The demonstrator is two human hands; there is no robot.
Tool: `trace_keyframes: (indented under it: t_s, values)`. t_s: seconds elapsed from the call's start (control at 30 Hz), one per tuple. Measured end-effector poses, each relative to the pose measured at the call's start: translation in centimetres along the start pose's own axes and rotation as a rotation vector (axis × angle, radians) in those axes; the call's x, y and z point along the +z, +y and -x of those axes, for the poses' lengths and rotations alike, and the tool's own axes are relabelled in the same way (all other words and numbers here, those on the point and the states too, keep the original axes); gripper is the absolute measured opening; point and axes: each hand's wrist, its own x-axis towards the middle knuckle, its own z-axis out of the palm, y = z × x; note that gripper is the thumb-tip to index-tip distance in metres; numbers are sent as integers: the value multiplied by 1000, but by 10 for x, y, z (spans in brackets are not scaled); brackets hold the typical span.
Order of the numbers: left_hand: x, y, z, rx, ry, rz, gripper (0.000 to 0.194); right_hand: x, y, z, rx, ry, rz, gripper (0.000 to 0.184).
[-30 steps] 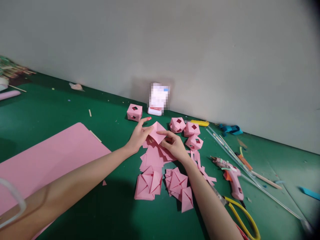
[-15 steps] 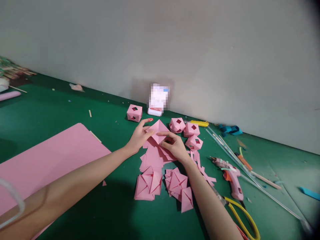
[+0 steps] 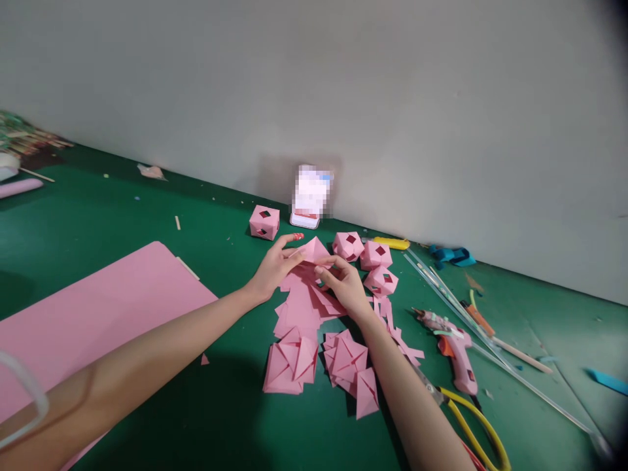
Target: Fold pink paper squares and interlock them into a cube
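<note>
Between my two hands is a pink paper square, bent along a crease so that its lower part is turned up. My left hand pinches its left side, with the index finger stretched past the edge. At the right side, the thumb and fingers of my right hand close on the lower edge. Loose pink paper pieces lie under the hands. Nearer to me are two piles of folded pink squares, a left pile and a right pile.
Several pink paper cubes with diamond openings stand near a propped phone. To the right lie a pink glue gun, yellow-handled scissors, a yellow cutter and clear glue sticks. A large pink sheet lies left.
The lower corner of the pink square has been folded upward, so the diamond now looks shorter. My right thumb has moved up along its edge. The left hand has hardly moved.
</note>
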Motion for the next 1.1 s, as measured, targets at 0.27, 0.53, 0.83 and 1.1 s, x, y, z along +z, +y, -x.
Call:
trace_keyframes:
  t_s: [0.27, 0.53, 0.83, 1.1]
  values:
    - [1, -1, 2, -4, -146, -9, 71, -4, -1, -1, 23, 26, -122, 28]
    - [-3, -10, -2, 34, -113, -35, 68, -6, 4, -2, -8, -21, -89, 30]
    - [-2, -6, -1, 13, -66, -53, 66, -6, -1, 0, 12, -21, -178, 31]
    - [-2, -2, 0, -2, -48, -14, 65, -7, 1, -6, 135, 81, -269, 38]
